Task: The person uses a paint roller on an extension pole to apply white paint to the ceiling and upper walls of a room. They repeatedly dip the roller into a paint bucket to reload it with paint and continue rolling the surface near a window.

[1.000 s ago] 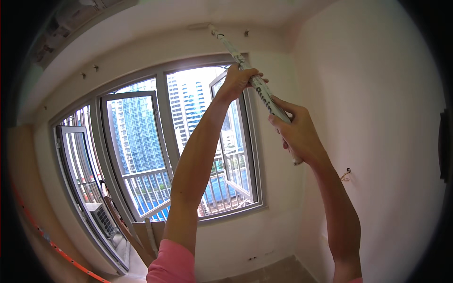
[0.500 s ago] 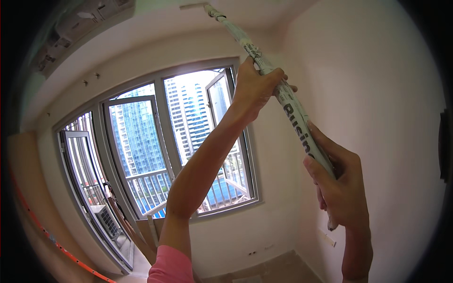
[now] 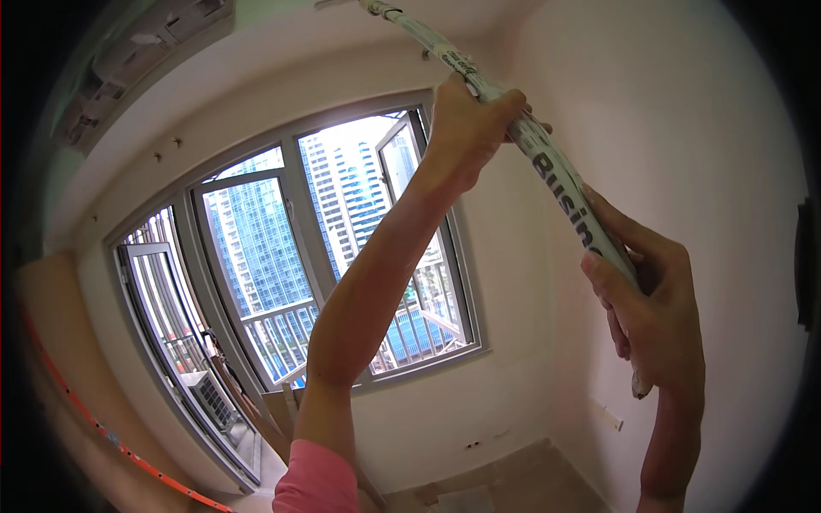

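Observation:
A long pole [image 3: 558, 175], wrapped in whitish printed paper, slants from the lower right up to the ceiling at the top of the view. Higher on it, my left hand [image 3: 472, 124] is closed round the shaft, with the arm stretched up in a pink sleeve. My right hand [image 3: 657, 312] grips the pole near its lower end, which sticks out below the fingers. At the upper tip, a thin pale piece [image 3: 332, 3] shows at the ceiling, mostly cut off by the frame, so its kind is unclear.
Ahead is a wide grey-framed window [image 3: 295, 231] with open panes, a railing and tall buildings outside. A bare wall [image 3: 684, 154] rises on the right. An open ceiling unit [image 3: 141, 60] hangs upper left. An orange strip [image 3: 128, 457] curves at lower left; boards [image 3: 278, 415] lean below the window.
Both hands and the pole's lower part have shifted right and slightly up in the view. The pole's tip has moved a little up and left. Both grips stay closed.

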`<control>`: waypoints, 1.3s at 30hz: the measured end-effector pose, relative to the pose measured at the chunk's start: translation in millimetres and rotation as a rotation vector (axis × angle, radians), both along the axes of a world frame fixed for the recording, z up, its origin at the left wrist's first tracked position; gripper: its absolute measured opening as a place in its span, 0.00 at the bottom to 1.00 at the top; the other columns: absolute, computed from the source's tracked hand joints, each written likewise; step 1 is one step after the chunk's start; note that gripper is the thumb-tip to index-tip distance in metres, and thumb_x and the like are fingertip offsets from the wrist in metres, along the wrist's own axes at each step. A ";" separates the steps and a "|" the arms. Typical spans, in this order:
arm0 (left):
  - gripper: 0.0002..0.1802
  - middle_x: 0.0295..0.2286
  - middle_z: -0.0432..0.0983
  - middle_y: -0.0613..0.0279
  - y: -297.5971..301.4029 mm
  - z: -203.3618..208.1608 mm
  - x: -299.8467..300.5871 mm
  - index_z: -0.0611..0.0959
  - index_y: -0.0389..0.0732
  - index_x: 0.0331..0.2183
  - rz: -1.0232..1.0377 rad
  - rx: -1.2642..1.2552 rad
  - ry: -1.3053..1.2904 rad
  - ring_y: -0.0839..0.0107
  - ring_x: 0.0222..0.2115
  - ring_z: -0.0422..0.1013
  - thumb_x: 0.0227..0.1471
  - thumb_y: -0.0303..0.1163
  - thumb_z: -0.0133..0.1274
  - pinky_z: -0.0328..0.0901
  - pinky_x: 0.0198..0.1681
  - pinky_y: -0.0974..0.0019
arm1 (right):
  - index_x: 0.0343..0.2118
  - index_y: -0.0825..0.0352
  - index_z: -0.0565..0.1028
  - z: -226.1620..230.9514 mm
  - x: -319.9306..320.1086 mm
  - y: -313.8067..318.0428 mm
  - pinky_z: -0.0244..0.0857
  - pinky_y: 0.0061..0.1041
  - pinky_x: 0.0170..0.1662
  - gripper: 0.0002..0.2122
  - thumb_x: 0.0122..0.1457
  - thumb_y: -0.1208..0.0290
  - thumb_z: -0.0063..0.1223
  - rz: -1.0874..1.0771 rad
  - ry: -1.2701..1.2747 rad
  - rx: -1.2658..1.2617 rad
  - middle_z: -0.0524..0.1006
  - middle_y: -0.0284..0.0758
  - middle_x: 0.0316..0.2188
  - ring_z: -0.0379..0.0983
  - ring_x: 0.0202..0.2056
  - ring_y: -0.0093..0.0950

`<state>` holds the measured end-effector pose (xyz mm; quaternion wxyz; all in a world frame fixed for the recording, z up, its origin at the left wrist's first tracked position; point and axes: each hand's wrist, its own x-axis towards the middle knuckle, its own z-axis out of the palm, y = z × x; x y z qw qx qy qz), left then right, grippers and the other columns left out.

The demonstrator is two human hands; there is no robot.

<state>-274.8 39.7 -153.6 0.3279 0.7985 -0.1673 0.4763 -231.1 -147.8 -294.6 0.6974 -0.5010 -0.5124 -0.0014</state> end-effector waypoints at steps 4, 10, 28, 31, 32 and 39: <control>0.20 0.31 0.75 0.42 16.5 17.0 0.0 0.67 0.18 0.40 0.005 -0.015 -0.001 0.51 0.33 0.78 0.53 0.26 0.51 0.76 0.40 0.59 | 0.57 0.65 0.68 18.2 3.4 9.2 0.56 0.20 0.16 0.22 0.58 0.74 0.50 0.029 -0.031 -0.014 0.67 0.27 0.17 0.57 0.11 0.15; 0.19 0.32 0.75 0.41 -1.3 11.5 -3.0 0.68 0.18 0.38 -0.032 -0.014 0.019 0.51 0.32 0.79 0.52 0.27 0.52 0.76 0.41 0.59 | 0.57 0.65 0.69 10.1 -8.3 -9.1 0.53 0.17 0.15 0.22 0.58 0.76 0.49 -0.013 -0.003 0.001 0.66 0.25 0.16 0.56 0.11 0.13; 0.24 0.33 0.71 0.43 -25.7 -29.3 -12.7 0.57 0.23 0.45 -0.122 -0.207 -0.006 0.48 0.28 0.78 0.52 0.23 0.50 0.78 0.32 0.57 | 0.57 0.67 0.68 -30.1 -13.8 -25.0 0.55 0.16 0.16 0.23 0.57 0.79 0.49 0.060 0.038 -0.007 0.69 0.27 0.19 0.58 0.13 0.13; 0.24 0.31 0.71 0.46 -1.2 -17.1 -9.0 0.56 0.25 0.46 -0.103 -0.238 0.007 0.48 0.29 0.78 0.53 0.23 0.50 0.78 0.34 0.54 | 0.58 0.66 0.67 -20.7 -10.8 -9.8 0.56 0.17 0.16 0.23 0.58 0.77 0.49 0.092 0.024 -0.032 0.67 0.26 0.18 0.58 0.13 0.13; 0.25 0.31 0.71 0.47 11.2 -12.7 -11.0 0.56 0.25 0.46 -0.075 -0.240 0.006 0.48 0.29 0.78 0.53 0.23 0.50 0.78 0.35 0.53 | 0.58 0.65 0.67 -16.8 -8.2 0.7 0.56 0.17 0.16 0.23 0.58 0.76 0.49 0.129 0.003 -0.029 0.67 0.26 0.17 0.58 0.13 0.13; 0.25 0.31 0.71 0.46 44.7 26.4 -7.2 0.56 0.25 0.46 -0.215 -0.148 0.062 0.48 0.29 0.77 0.53 0.24 0.50 0.78 0.36 0.51 | 0.59 0.64 0.67 13.2 -11.3 19.6 0.56 0.19 0.16 0.22 0.59 0.73 0.49 0.042 -0.044 -0.035 0.66 0.26 0.16 0.57 0.12 0.13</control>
